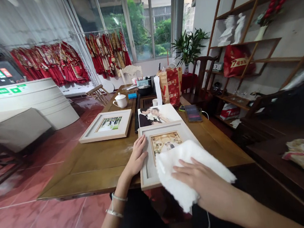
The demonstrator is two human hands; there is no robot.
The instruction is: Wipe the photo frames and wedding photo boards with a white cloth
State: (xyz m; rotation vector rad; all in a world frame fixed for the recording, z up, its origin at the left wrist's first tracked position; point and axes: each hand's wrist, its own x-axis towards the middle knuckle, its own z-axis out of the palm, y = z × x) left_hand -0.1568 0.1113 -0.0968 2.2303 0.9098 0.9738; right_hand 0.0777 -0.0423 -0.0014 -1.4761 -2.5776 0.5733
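In front of me a pale wooden picture frame (150,179) lies face up at the table's near edge, a wedding photo (165,140) in its middle. My left hand (138,153) rests along the frame's left side, fingers stretched out on the rim. A white fluffy cloth (205,159) covers the lower right part of the frame and hangs past its edge. Flat on top of the cloth lies my right hand (194,178), fingers spread, pressing it against the frame. Part of the photo is hidden under the cloth.
A second frame (127,120) lies further left on the wooden table (92,171). Behind my frame is a large photo print (172,110). A lidded white cup (120,100), a paper bag (172,86) and a tablet (193,113) stand or lie further back.
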